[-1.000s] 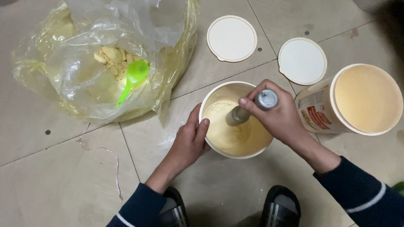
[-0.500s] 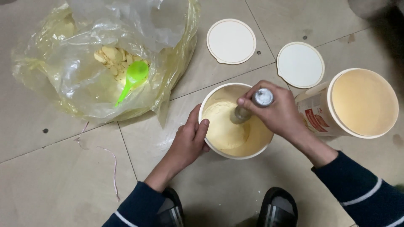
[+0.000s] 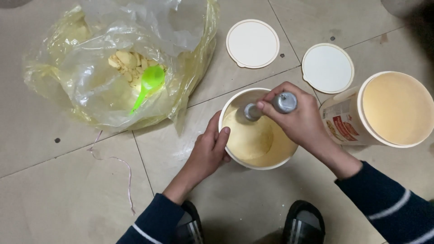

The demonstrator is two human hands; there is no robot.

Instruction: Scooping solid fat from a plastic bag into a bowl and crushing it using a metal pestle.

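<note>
The right hand [image 3: 300, 119] is gripping a metal tool [image 3: 266, 107] in a closed fist, its end pressing into yellow powder inside a white tub [image 3: 255, 131] sitting on the tiled floor [image 3: 54, 199]. The left hand [image 3: 209, 151] is cupping the tub's near wall, fingers curled against it.

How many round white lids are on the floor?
2: one lid lies beside the plastic bag, the other lid lies above the right hand.

Just one head cam, looking almost straight down at the tiled floor [image 3: 68, 199] from close up, the wearer's feet at bottom edge.
</note>
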